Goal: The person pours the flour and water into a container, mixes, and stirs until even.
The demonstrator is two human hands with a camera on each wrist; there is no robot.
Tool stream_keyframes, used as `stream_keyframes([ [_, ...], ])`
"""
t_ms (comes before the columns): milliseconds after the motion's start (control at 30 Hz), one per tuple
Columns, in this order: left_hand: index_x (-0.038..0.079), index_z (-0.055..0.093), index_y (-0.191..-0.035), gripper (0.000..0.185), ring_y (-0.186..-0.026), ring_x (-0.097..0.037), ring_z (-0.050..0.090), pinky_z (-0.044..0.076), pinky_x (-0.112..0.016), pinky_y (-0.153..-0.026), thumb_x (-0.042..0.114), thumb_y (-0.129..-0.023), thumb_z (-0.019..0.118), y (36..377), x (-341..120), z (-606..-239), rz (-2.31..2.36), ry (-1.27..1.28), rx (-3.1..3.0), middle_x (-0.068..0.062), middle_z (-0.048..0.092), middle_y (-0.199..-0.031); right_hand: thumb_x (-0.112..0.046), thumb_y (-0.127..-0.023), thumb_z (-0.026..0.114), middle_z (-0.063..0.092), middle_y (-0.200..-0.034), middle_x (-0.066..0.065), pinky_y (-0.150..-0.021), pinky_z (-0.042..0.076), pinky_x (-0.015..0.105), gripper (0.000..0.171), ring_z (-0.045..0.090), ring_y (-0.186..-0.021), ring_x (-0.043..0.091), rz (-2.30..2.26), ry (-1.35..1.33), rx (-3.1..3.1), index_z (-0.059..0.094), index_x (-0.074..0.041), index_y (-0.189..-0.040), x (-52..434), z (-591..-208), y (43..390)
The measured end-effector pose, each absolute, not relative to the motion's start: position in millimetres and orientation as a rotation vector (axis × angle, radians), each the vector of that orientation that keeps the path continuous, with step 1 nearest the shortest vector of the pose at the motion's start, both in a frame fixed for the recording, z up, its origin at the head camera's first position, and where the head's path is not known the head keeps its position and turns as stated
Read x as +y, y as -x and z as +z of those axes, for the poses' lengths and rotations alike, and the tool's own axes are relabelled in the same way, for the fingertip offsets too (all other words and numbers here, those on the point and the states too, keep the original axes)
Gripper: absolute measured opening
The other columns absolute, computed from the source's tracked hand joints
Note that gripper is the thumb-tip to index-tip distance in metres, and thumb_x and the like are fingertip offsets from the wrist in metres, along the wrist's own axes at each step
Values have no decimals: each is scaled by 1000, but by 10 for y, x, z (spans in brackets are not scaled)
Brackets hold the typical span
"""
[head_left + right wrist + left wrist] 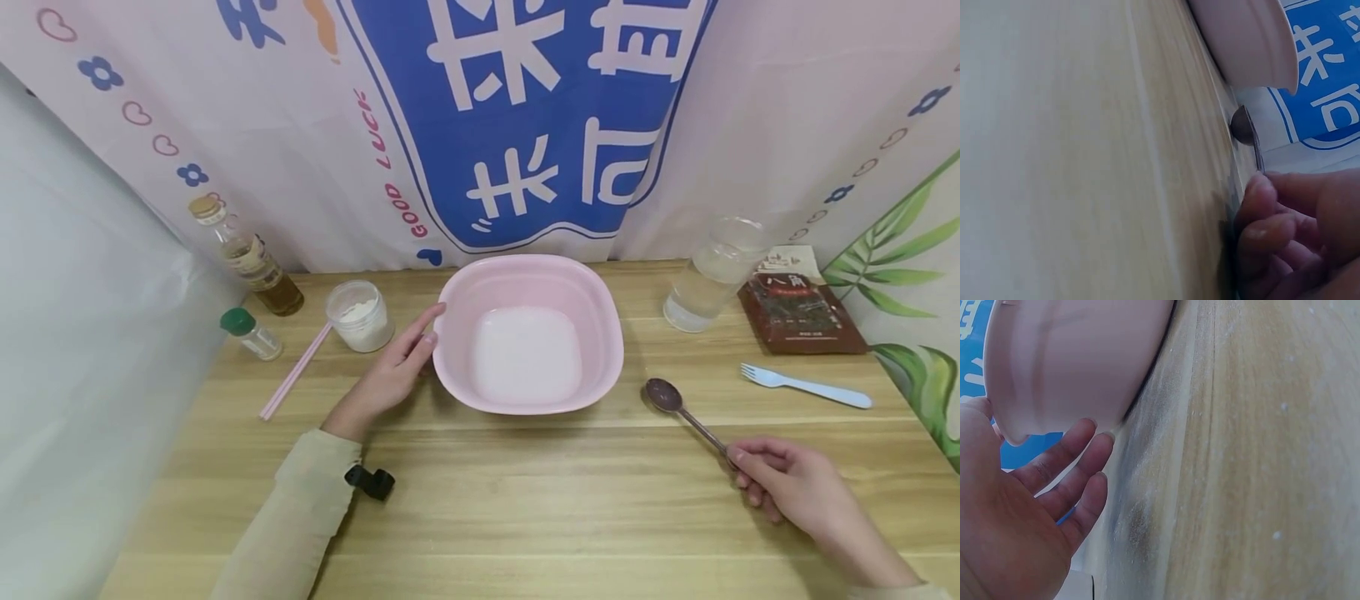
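A pink plastic basin (528, 400) stands at the middle of the table, whitish across its bottom; I cannot tell whether that is contents or glare. At its left side my left hand (397, 362) touches the rim, fingers loosely extended. The left wrist view shows several of those fingers (1075, 481) apart from the basin wall (1079, 369). To the right, my right hand (795, 483) pinches the handle end of a dark brown spoon (664, 395) between thumb and fingers. In the right wrist view the spoon's bowl (1243, 127) is down at the tabletop, near the basin.
At the left stand an oil bottle (262, 271), a green-capped shaker (255, 333), pink chopsticks (296, 371) and a jar of white powder (362, 321). At the right are a glass of water (701, 292), a brown spice packet (802, 312) and a blue fork (813, 387). A printed curtain (300, 167) hangs behind.
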State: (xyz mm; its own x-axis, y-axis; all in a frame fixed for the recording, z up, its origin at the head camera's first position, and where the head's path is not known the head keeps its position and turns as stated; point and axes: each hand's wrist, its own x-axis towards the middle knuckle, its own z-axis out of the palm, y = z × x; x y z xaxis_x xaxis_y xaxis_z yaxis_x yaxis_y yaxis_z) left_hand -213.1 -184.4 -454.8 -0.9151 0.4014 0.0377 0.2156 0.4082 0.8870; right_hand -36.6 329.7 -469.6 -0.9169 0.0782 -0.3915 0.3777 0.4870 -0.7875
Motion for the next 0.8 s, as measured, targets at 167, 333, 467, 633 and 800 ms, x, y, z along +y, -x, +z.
stream_keyframes([
  [167,28,34,-171,52,-97,-39,60,54,-50,-91,31,-119,39,2131,-1857,-4536,1528,-541,2467,-18,62,-101,-19,-113,58,66,-76,3,-44,49,31,39,52,-53,10,-1368,-349,2456,63,11,-137,3321,-4713,402],
  [333,29,34,-171,52,-100,-32,60,54,-47,-94,32,-119,40,2127,-1875,-4523,1509,-538,2478,-16,63,-107,-23,-113,58,64,-73,4,-43,49,32,39,52,-51,11,-1341,-352,2438,66,8,-134,3315,-4713,436],
  [467,28,35,-170,52,-100,-36,59,53,-47,-93,32,-119,40,2126,-1867,-4512,1510,-544,2468,-17,61,-103,-22,-113,58,65,-73,4,-42,49,32,37,53,-51,11,-1341,-366,2429,66,8,-133,3303,-4716,425],
  [633,23,32,-172,54,-94,-43,57,54,-39,-85,26,-118,42,2123,-1840,-4499,1549,-571,2473,-20,61,-103,-22,-115,54,64,-75,2,-43,48,30,40,52,-53,10,-1330,-367,2471,62,11,-137,3322,-4697,412],
  [800,16,35,-170,55,-94,-34,60,53,-28,-83,20,-117,46,2116,-1835,-4452,1525,-619,2602,-17,66,-115,-26,-115,53,68,-80,1,-49,51,29,41,58,-59,11,-1313,-318,2627,66,10,-133,3259,-4618,480],
])
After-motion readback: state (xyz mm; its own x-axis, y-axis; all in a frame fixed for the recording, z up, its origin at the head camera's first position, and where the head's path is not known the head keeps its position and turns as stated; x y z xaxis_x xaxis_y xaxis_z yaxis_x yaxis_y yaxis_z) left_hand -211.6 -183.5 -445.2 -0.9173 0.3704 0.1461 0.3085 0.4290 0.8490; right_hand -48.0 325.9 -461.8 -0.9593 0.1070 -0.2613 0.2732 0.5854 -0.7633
